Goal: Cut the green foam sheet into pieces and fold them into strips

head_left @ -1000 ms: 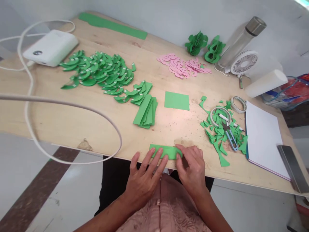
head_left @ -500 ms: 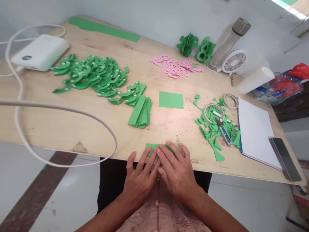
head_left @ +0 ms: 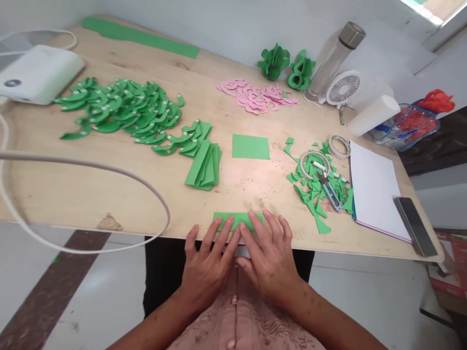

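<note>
A narrow strip of green paper (head_left: 233,217) lies flat at the table's near edge, partly covered by my fingers. My left hand (head_left: 208,262) rests with fingers spread, its fingertips on the left part of the strip. My right hand (head_left: 270,255) lies beside it, fingers stretched out, fingertips on the strip's right part. The two index fingers come close together at the middle. Further in on the table is a flat green paper rectangle (head_left: 251,147). To its left sits a small stack of folded green paper pieces (head_left: 204,165).
At the left spread curved green cutouts (head_left: 120,104). Pink cutouts (head_left: 255,96) lie at the back. On the right, thread snips (head_left: 329,189) and a tape roll (head_left: 314,165) sit on green scraps, near white paper (head_left: 377,187) and a phone (head_left: 415,226). A white cable (head_left: 120,170) loops at the left.
The camera view has shifted slightly, so the table things appear further left. My right hand's fingers have spread apart and moved rightward on the strip; more of the strip shows.
</note>
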Demonstrator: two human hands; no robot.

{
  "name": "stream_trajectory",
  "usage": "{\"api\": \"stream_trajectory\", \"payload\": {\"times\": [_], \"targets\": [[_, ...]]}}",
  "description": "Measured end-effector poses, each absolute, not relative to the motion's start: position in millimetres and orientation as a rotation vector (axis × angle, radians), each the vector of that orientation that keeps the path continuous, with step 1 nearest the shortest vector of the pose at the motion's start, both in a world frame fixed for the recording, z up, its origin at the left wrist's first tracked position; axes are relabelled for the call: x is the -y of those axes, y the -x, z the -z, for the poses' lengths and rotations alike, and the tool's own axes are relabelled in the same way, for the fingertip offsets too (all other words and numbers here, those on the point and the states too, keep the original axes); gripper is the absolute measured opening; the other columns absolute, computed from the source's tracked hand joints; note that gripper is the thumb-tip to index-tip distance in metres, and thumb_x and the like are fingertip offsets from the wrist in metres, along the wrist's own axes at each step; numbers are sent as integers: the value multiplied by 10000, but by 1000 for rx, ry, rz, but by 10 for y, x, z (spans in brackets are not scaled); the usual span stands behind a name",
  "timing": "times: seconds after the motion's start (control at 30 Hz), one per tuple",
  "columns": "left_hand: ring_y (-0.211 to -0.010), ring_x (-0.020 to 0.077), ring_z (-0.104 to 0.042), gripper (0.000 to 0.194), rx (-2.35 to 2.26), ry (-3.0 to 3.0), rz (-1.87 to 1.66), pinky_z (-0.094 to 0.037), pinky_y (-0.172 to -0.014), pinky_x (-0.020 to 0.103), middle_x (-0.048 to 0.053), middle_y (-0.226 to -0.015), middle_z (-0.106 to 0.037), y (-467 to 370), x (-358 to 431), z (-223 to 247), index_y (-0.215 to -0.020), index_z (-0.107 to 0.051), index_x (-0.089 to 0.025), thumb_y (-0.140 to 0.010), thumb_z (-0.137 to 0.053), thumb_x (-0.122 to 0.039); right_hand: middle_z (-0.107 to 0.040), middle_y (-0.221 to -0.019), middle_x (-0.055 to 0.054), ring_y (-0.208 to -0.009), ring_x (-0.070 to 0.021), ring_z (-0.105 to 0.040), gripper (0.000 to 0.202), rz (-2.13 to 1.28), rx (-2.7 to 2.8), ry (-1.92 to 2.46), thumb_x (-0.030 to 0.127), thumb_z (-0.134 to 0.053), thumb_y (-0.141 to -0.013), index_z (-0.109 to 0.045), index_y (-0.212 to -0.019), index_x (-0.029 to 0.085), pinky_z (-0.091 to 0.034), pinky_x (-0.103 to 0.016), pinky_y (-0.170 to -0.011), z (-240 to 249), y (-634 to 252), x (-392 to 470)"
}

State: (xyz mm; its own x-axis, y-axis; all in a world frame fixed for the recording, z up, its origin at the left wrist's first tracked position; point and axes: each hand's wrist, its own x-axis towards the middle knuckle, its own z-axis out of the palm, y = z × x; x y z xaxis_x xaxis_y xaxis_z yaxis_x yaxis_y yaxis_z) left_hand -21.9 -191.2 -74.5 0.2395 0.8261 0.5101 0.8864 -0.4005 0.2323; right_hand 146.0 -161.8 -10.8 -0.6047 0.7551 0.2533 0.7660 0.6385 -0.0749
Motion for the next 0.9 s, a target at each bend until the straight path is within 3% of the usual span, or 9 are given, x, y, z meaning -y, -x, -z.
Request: {"api": "stream_trajectory", "payload": {"times": [0.23,0.6,0.9], "targets": [[-1439,245,-237,476,1665,2381,838,-109,-1161,548,116,-1366,-553,214,1922,756,-1370,-469,-187,-899,-512,-242,-481,-1443,-109,-1393,-334,-264,484,131,2693,1168,414,-516,-920,-528,-1331,158,-164,-577,-1121,195,-1626,1615],[-1432,255,-259,456,1660,2363,854,-115,-1161,552,113,-1376,-543,202,1913,742,-1346,-496,-187,-894,-521,-245,-560,-1359,-140,-1340,-361,-345,343,195,2561,1250,318,-529,-914,-619,-1201,151,-227,-612,-1065,-36,-1797,1633],[-1433,250,-256,449,1668,2385,816,-101,-1165,549,103,-1395,-525,211,1923,734,-1356,-488,-198,-911,-485,-255,-582,-1348,-93,-1337,-312,-393,404,31,2606,1191,336,-530,-914,-562,-1287,182,-182,-583,-1113,238,-1577,1653]]}}
